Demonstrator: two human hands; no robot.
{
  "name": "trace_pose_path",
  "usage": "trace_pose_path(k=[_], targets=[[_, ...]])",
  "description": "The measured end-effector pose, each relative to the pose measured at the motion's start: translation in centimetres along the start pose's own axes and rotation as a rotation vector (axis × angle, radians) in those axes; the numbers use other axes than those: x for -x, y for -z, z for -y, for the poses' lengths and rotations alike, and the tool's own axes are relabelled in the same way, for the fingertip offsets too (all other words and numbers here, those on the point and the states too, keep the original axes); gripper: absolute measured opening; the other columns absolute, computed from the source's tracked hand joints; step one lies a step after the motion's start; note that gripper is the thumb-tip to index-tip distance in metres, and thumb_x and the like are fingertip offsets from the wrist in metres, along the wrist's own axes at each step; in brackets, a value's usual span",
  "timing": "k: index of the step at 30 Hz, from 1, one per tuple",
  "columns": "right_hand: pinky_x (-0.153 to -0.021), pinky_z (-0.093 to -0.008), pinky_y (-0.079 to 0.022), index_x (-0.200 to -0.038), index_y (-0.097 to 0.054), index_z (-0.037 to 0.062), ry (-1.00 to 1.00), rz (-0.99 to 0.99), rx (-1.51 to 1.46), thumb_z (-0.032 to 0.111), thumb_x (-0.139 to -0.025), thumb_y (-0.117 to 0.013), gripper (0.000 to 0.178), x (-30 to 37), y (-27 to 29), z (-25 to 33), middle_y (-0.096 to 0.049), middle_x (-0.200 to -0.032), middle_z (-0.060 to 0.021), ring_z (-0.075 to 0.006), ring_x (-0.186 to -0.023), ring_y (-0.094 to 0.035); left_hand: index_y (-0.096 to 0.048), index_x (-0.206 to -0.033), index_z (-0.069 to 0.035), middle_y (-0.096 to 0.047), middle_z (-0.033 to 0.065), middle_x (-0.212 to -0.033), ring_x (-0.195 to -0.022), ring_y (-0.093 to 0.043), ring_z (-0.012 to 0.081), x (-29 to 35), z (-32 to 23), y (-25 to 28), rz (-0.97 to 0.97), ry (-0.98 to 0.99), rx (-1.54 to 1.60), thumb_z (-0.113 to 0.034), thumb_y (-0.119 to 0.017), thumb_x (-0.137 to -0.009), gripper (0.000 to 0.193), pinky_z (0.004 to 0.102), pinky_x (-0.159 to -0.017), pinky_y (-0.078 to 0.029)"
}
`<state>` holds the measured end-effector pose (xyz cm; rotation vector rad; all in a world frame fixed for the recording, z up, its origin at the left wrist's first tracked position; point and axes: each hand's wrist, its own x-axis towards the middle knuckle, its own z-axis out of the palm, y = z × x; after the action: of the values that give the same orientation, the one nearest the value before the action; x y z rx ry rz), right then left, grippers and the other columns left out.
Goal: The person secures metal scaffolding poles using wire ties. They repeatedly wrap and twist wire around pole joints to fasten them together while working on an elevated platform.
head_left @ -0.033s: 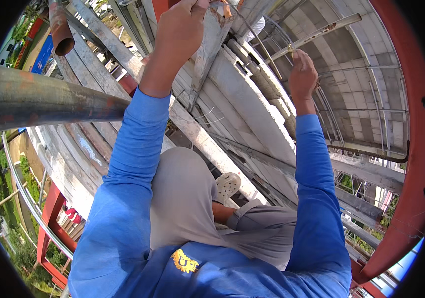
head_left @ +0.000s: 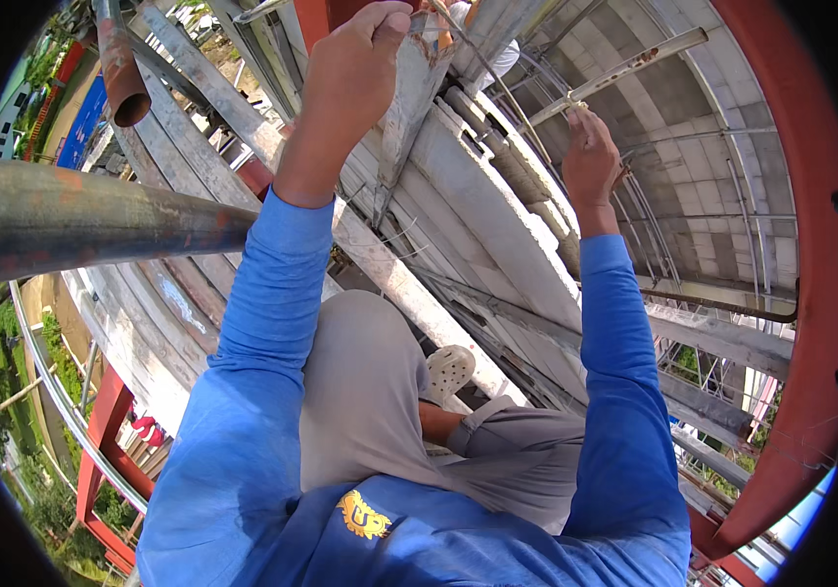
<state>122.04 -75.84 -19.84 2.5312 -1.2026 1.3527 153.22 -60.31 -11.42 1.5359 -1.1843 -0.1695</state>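
Observation:
My left hand (head_left: 352,86) is raised at the top centre, its fingers curled in and the thumb pressed against them. What it holds, if anything, is hidden. My right hand (head_left: 591,161) is up at the right, fingers pinched together at a small pale bit (head_left: 575,102) too small to name. That bit lies against a rust-spotted metal pipe (head_left: 634,65), which slants up to the right. Between my hands a thin, dark bent rod (head_left: 507,90) runs down toward the pipe's lower end.
A thick metal pole (head_left: 106,210) crosses beside my left forearm. Long metal beams (head_left: 179,127) and a rough-edged concrete slab (head_left: 497,210) lie below. A red curved beam (head_left: 810,245) borders the right. Part of another person in white (head_left: 502,61) shows beyond the rod. Ground far below appears at left.
The whole view has shifted slightly, and more of my left hand's top shows. Both hands stay closed, with little movement of their own.

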Motion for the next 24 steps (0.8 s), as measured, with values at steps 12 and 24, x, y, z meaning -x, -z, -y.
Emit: trace_pose_path(k=[12, 24], targets=[[-0.087, -0.039, -0.055, -0.117, -0.073, 0.0038, -0.399, 0.631, -0.101, 0.026, -0.107, -0.059, 0.028, -4.3, 11.8, -0.7, -0.075, -0.102, -0.0162, -0.0305, -0.093, -0.074, -0.079, -0.116, -0.011, -0.078, 0.018, -0.1, -0.094, -0.073, 0.0393, -2.9, -4.3, -5.6, 0.51, -0.092, -0.11, -0.033, -0.062, -0.105, 0.029, 0.0482, -0.085, -0.056], [-0.077, -0.0352, -0.051, -0.115, -0.07, -0.0008, -0.542, 0.576, -0.204, 0.014, -0.108, -0.06, 0.02, 2.2, 7.3, -0.4, -0.072, -0.094, -0.0129, -0.0211, -0.077, -0.058, -0.079, -0.117, -0.008, -0.077, 0.0187, -0.111, -0.101, -0.073, 0.0351, -4.2, 3.1, -6.1, 0.66, 0.038, -0.047, -0.02, -0.065, -0.103, 0.024, 0.0398, -0.092, -0.054]])
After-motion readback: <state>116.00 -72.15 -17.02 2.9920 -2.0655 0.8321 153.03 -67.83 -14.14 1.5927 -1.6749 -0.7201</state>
